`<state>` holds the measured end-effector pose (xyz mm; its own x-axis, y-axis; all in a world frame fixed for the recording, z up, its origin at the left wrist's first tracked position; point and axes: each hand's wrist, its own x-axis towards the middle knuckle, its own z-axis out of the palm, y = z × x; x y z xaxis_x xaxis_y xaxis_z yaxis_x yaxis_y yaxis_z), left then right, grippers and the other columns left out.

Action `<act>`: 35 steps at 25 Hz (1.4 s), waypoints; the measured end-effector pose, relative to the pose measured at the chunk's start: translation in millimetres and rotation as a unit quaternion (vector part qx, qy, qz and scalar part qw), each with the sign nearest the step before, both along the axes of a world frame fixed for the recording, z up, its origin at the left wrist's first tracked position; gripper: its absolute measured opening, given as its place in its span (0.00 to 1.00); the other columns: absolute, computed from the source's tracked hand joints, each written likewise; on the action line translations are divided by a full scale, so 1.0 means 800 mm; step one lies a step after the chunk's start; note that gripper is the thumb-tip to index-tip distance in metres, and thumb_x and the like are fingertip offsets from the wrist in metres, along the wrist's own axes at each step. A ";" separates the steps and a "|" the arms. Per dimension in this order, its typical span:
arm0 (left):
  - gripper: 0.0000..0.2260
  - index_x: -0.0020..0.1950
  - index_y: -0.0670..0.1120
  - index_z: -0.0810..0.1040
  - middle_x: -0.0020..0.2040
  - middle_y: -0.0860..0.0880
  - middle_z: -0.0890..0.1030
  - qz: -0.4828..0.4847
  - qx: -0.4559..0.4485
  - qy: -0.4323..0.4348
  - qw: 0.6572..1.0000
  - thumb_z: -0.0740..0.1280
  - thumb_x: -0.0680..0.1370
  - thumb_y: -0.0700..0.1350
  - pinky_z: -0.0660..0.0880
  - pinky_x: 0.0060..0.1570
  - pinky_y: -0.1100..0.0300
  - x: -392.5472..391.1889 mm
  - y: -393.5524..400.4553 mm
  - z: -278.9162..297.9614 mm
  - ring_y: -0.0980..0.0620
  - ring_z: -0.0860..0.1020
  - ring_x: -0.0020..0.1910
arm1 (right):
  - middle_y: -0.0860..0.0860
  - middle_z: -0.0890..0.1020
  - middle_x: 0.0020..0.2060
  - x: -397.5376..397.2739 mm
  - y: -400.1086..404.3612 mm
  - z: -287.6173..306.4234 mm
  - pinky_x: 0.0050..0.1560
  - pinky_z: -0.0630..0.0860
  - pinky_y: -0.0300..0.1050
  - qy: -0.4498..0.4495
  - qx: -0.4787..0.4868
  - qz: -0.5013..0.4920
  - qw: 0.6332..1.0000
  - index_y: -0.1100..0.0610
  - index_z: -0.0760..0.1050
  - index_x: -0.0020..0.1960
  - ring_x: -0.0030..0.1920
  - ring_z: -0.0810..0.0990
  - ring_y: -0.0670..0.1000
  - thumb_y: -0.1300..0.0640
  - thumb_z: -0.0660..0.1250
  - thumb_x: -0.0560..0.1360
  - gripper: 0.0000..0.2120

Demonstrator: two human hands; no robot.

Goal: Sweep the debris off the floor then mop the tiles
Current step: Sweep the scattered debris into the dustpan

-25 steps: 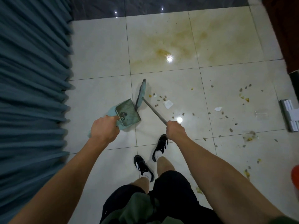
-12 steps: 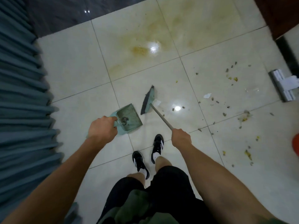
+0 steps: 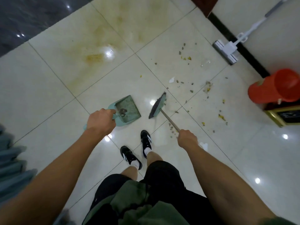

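The sweeping is under way and, by the look of it, far from finished. The left hand (image 3: 101,121) grips the handle of a pale green plastic dustpan (image 3: 125,109), which sits on the floor (image 3: 48,88) and holds only a small grey clump by its comb teeth. The right hand (image 3: 188,138) is clenched round the thin metal stick of a broom (image 3: 158,106), whose flat green head with dark bristles stands just right of the dustpan, apart from it.

Most of the debris (image 3: 191,90) remains on the tiles: small dark crumbs, yellow scraps and bits of white paper scattered well to the right of the dustpan, with more crumbs alongside the broom stick. Beyond the dustpan, a dried yellow-brown stain (image 3: 95,56) spreads over the glossy cream tiles; that seems a job for mopping, which has not begun.

The flat mop (image 3: 226,50), white and grey with a long pole, leans against the wall far right of the dustpan. An orange plastic bucket (image 3: 276,86) stands below it.
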<state>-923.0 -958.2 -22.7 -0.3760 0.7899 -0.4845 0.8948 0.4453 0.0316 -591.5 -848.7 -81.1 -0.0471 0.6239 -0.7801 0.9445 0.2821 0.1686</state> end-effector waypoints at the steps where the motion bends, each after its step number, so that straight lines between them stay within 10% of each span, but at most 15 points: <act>1: 0.10 0.55 0.52 0.79 0.41 0.46 0.79 -0.011 0.007 0.000 1.000 0.62 0.77 0.45 0.73 0.37 0.57 0.001 0.000 0.001 0.43 0.78 0.39 | 0.55 0.79 0.57 0.008 -0.006 0.005 0.43 0.72 0.45 0.004 0.005 -0.016 1.000 0.59 0.72 0.66 0.53 0.80 0.55 0.62 0.60 0.79 0.15; 12: 0.10 0.54 0.52 0.79 0.40 0.47 0.79 -0.060 0.034 0.018 0.997 0.62 0.76 0.45 0.76 0.38 0.56 -0.002 0.005 0.022 0.44 0.79 0.38 | 0.55 0.80 0.51 -0.027 -0.050 0.022 0.38 0.72 0.46 0.063 0.049 -0.029 0.996 0.59 0.74 0.63 0.44 0.80 0.56 0.61 0.61 0.79 0.13; 26: 0.10 0.58 0.55 0.79 0.43 0.49 0.81 -0.013 -0.029 0.076 0.997 0.62 0.79 0.48 0.76 0.35 0.58 -0.068 0.138 0.017 0.47 0.78 0.37 | 0.54 0.80 0.49 -0.179 0.165 -0.039 0.37 0.72 0.45 0.135 0.002 0.023 0.991 0.60 0.74 0.64 0.40 0.75 0.53 0.65 0.62 0.78 0.15; 35: 0.09 0.56 0.52 0.80 0.41 0.46 0.78 -0.085 -0.049 0.063 0.993 0.62 0.78 0.48 0.73 0.36 0.58 -0.059 0.265 0.018 0.44 0.78 0.38 | 0.53 0.79 0.52 -0.105 0.221 -0.036 0.41 0.73 0.46 0.098 -0.018 -0.107 0.989 0.58 0.72 0.64 0.45 0.78 0.54 0.63 0.59 0.79 0.14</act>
<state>-970.5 -746.1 -8.6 -0.3041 0.7987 -0.5192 0.9513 0.2836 -0.1209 -675.5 -671.6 -109.7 -0.0688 0.6085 -0.7906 0.9968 0.0749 -0.0291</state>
